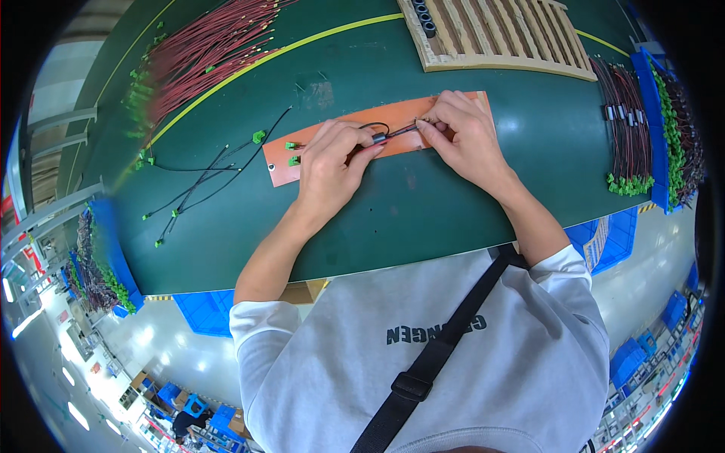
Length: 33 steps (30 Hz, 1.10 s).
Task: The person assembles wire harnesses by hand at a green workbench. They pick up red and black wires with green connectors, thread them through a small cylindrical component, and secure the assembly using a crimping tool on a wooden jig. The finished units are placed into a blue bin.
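Observation:
Over an orange board on the green table, both of my hands work on one wire harness. My left hand pinches a dark cylindrical sleeve that sits around the wires. A little to the right, my right hand grips the dark wires between thumb and fingers; their ends are hidden there. A thin black loop of wire arches above the sleeve. Two green connectors, an upper one and a lower one, stick out left of my left hand. The wire between them and the sleeve is mostly covered by that hand.
Loose black cables with green connectors lie to the left. Many red wires spread at the far left. A slatted wooden rack with black rings stands at the back. Finished-looking harnesses lie right, beside a blue bin.

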Each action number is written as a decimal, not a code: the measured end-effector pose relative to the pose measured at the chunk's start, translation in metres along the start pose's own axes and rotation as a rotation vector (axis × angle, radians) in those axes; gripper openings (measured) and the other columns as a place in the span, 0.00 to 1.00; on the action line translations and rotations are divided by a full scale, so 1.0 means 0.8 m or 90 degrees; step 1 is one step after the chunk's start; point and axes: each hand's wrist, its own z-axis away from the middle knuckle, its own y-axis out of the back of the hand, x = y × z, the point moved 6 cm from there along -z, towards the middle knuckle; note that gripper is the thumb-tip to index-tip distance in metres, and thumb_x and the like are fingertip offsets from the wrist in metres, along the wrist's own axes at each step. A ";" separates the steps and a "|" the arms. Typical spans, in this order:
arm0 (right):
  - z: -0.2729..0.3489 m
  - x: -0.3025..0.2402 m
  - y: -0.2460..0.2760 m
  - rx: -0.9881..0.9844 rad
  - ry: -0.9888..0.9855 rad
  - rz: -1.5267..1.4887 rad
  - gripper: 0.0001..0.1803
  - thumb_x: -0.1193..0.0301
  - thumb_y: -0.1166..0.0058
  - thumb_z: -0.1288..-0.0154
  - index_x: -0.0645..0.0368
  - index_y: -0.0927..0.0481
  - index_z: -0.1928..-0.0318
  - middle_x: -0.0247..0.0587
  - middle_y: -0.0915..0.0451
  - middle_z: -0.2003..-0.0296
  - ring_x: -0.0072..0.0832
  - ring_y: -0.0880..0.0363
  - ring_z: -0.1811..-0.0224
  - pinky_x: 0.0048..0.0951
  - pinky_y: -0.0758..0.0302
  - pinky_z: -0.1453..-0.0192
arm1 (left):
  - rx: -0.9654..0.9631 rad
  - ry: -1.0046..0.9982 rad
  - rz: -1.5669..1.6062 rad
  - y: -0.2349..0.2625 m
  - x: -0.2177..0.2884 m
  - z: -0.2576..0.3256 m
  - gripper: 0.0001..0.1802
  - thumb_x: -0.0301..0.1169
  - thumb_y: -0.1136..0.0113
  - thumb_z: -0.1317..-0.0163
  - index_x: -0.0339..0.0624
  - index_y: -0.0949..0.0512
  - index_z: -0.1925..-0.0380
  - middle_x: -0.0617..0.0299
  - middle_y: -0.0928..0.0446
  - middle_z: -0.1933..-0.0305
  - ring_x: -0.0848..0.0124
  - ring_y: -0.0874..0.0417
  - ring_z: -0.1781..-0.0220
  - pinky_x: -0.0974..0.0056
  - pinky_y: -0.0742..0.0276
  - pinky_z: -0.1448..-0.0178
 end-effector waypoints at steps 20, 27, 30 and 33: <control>0.004 0.017 0.016 0.040 -0.067 -0.139 0.09 0.71 0.33 0.33 0.60 0.18 0.69 0.30 0.26 0.73 0.24 0.30 0.72 0.30 0.34 0.56 | -0.133 0.150 0.193 -0.028 0.009 -0.032 0.23 0.22 0.28 0.38 0.36 0.21 0.42 0.55 0.17 0.48 0.65 0.14 0.44 0.60 0.18 0.37; 0.001 0.015 0.019 0.074 -0.025 -0.214 0.08 0.71 0.33 0.33 0.59 0.17 0.67 0.28 0.25 0.73 0.20 0.30 0.73 0.27 0.36 0.55 | -0.219 0.043 0.193 -0.041 0.001 -0.066 0.12 0.32 0.35 0.28 0.36 0.14 0.52 0.57 0.15 0.51 0.65 0.19 0.45 0.60 0.26 0.37; 0.002 0.016 0.017 0.072 -0.023 -0.216 0.08 0.71 0.32 0.33 0.59 0.17 0.67 0.28 0.25 0.74 0.20 0.30 0.73 0.27 0.37 0.54 | -0.207 0.061 0.216 -0.044 0.001 -0.068 0.11 0.31 0.34 0.29 0.36 0.12 0.55 0.58 0.15 0.54 0.65 0.19 0.47 0.61 0.25 0.39; 0.002 0.016 0.016 0.076 -0.027 -0.212 0.08 0.71 0.32 0.33 0.59 0.16 0.67 0.28 0.25 0.74 0.20 0.30 0.73 0.27 0.37 0.54 | -0.196 0.066 0.228 -0.047 -0.003 -0.066 0.10 0.30 0.33 0.31 0.36 0.12 0.55 0.58 0.15 0.55 0.67 0.19 0.50 0.63 0.24 0.42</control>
